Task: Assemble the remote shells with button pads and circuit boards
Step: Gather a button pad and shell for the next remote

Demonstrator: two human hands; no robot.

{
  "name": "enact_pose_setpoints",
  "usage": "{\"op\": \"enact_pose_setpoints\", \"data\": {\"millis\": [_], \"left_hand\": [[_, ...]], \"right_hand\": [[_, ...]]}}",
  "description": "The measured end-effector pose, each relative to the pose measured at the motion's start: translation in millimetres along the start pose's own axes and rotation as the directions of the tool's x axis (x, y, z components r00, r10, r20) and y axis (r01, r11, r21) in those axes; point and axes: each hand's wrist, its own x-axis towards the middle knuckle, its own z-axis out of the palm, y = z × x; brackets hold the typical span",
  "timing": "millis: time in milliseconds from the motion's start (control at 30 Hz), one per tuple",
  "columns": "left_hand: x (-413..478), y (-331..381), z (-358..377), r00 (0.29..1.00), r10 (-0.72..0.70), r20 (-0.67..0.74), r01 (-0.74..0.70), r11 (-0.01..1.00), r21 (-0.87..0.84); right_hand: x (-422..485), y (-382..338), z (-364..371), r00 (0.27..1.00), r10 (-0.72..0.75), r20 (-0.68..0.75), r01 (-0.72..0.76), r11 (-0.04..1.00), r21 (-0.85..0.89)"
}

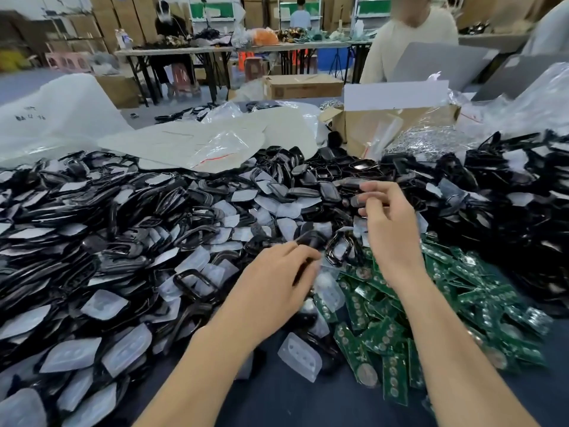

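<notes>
A heap of black remote shells (107, 192) mixed with translucent button pads (104, 303) covers the left half of the surface, from its left edge to the middle. The left hand (277, 282) hovers over the right flank of this heap, knuckles up. Its fingers are curled round a black shell (309, 238), whose rim shows just above the fingertips; blur hides the rest.

A glossy open shell frame (340, 249) lies on the heap between the two hands. Nearer the front edge, between the forearms, a single button pad (300, 357) lies flat on the bare dark blue surface (277, 402).

The right hand (389, 229) is held higher and farther back than the left, above the shells. Its fingers (378, 188) are bent inward toward the thumb. Whether they have hold of anything I cannot tell, as the tips are smeared.

Below and right of that wrist lies a pile of green circuit boards (462, 291), reaching toward the front right. Beyond them a second dark heap of shells (508, 195) runs to the right edge.

Along the far edge of the surface sit a white sack (52, 109) at the left, clear plastic bags (212, 143) in the middle and an open cardboard box (406, 118) to the right. Behind the box sits a person in a cream top (409, 38) with a grey laptop lid (440, 64) raised in front of them. Deeper in the room stand long tables (184, 52) with people at them and stacked cartons (123, 13).
</notes>
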Motion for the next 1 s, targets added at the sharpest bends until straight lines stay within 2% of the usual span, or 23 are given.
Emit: {"op": "enact_pose_setpoints", "data": {"millis": [100, 167, 267, 333, 433, 567, 767, 900, 1000], "left_hand": [[2.1, 4.6, 1.2, 0.998, 0.055, -0.035, -0.053, 0.996, 0.076], [2.8, 6.3, 3.6, 0.995, 0.091, -0.041, -0.086, 0.990, 0.114], [1.1, 6.7, 8.1, 0.991, 0.120, -0.054, -0.109, 0.980, 0.168], [0.9, 5.9, 10.1, 0.988, 0.118, -0.102, -0.093, 0.971, 0.220], [1.9, 3.3, 10.5, 0.981, 0.080, -0.178, -0.031, 0.964, 0.266], [0.5, 1.3, 8.0, 0.982, 0.053, -0.182, -0.003, 0.963, 0.268], [28.2, 7.6, -2.7, 0.978, -0.031, -0.205, 0.049, 0.995, 0.085], [82.9, 20.0, -9.5, 0.992, -0.047, -0.115, 0.050, 0.998, 0.028], [124.0, 28.1, -2.9, 1.000, -0.017, -0.010, 0.018, 0.997, 0.079]], "right_hand": [[3.9, 5.8, -5.3, 0.998, -0.051, -0.045, 0.045, 0.990, -0.136], [4.6, 11.2, -6.7, 0.994, -0.094, -0.056, 0.073, 0.952, -0.298], [4.0, 18.9, -5.2, 0.998, -0.070, -0.003, 0.054, 0.802, -0.595], [3.1, 20.8, -4.6, 0.999, 0.001, 0.052, 0.034, 0.737, -0.675], [1.7, 23.8, -4.8, 0.993, 0.040, 0.112, 0.054, 0.688, -0.724], [-0.7, 23.6, -3.5, 0.991, -0.008, 0.133, 0.102, 0.685, -0.721], [0.2, 22.2, -5.5, 0.995, -0.015, 0.102, 0.082, 0.712, -0.697], [0.4, 20.9, -6.9, 0.998, -0.013, 0.063, 0.053, 0.727, -0.685], [1.0, 21.3, -8.3, 1.000, -0.002, 0.031, 0.022, 0.732, -0.681]]}}
